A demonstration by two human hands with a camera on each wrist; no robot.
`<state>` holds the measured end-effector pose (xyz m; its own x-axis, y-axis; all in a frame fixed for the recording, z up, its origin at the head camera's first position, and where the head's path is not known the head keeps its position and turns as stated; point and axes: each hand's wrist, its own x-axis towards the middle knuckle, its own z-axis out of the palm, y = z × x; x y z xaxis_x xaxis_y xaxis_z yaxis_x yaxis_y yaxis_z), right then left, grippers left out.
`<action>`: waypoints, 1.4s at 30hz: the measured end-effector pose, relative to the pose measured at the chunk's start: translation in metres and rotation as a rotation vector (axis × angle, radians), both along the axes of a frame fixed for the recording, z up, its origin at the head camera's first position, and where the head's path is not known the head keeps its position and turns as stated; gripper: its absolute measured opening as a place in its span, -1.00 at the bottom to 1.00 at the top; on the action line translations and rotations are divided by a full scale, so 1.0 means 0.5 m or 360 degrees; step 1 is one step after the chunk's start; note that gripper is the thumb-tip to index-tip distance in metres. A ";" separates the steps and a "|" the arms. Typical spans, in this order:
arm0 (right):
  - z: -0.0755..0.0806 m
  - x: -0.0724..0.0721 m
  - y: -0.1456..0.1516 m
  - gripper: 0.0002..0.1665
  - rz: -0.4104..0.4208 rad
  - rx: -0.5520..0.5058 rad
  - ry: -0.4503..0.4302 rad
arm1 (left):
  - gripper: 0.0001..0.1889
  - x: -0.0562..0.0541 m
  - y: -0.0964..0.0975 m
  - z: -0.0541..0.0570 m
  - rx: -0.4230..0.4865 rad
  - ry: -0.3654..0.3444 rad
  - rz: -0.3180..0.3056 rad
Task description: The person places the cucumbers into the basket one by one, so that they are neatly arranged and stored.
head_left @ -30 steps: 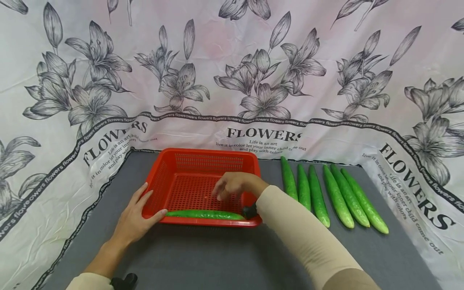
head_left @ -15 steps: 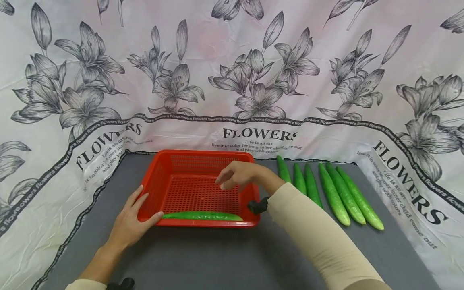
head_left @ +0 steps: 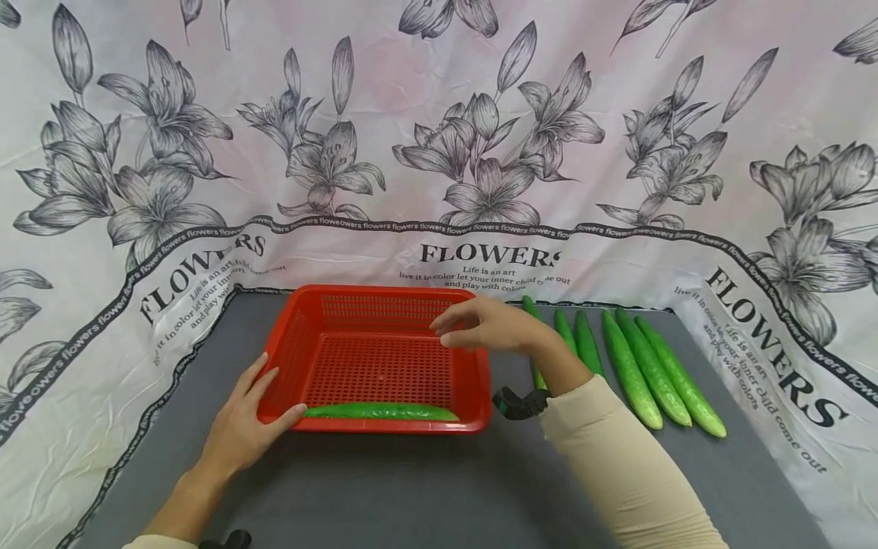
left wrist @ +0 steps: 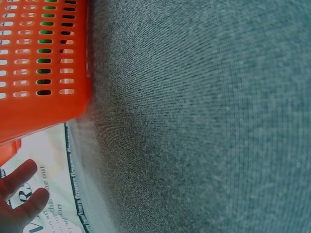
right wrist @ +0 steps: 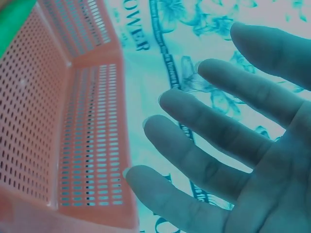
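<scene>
A red perforated plastic basket [head_left: 391, 427] stands on the grey table. One green cucumber [head_left: 384, 411] lies lengthwise inside it, along the front wall. My left hand [head_left: 240, 431] touches the basket's front left corner, thumb at the front rim and the other fingers spread along the left side. Above the back right corner of the basket is my right hand [head_left: 497, 324], holding nothing. Its fingers [right wrist: 209, 160] are spread and loosely bent in the right wrist view, apart from the basket wall. Several more cucumbers [head_left: 631, 370] lie side by side on the right, some partly behind my right arm.
A curtain [head_left: 384, 175] printed with flowers and lettering hangs behind the table and along both sides. The grey table top [head_left: 405, 496] extends in front of the basket. A black wrist device [head_left: 520, 403] sits under my right wrist.
My right hand has risen out of the basket and moved right, toward the row of cucumbers. My left hand stays at the basket corner. The view has shifted slightly.
</scene>
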<state>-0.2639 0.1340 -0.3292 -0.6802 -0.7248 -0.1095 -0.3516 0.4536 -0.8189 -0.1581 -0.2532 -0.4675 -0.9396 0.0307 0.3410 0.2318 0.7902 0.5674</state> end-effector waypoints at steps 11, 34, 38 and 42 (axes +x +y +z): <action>-0.022 0.047 0.049 -0.62 -0.0082 -0.0018 0.0237 | -0.20 0.003 0.002 0.002 0.0006 -0.0010 0.0000; -0.081 0.125 0.225 -0.64 -0.0572 -0.0288 0.0371 | -0.20 0.002 0.002 -0.003 -0.0006 0.0009 0.0006; -0.084 0.132 0.265 -0.63 -0.0651 -0.0294 0.0391 | -0.20 0.001 0.003 -0.004 -0.0003 0.0010 0.0004; -0.085 0.134 0.297 -0.61 -0.0715 -0.0258 0.0430 | -0.20 0.000 0.003 -0.004 -0.0006 0.0006 0.0009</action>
<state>-0.1968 0.2827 -0.3716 -0.9151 -0.3496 0.2007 -0.3597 0.4833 -0.7981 -0.1583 -0.2520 -0.4694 -0.9385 0.0266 0.3442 0.2291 0.7938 0.5634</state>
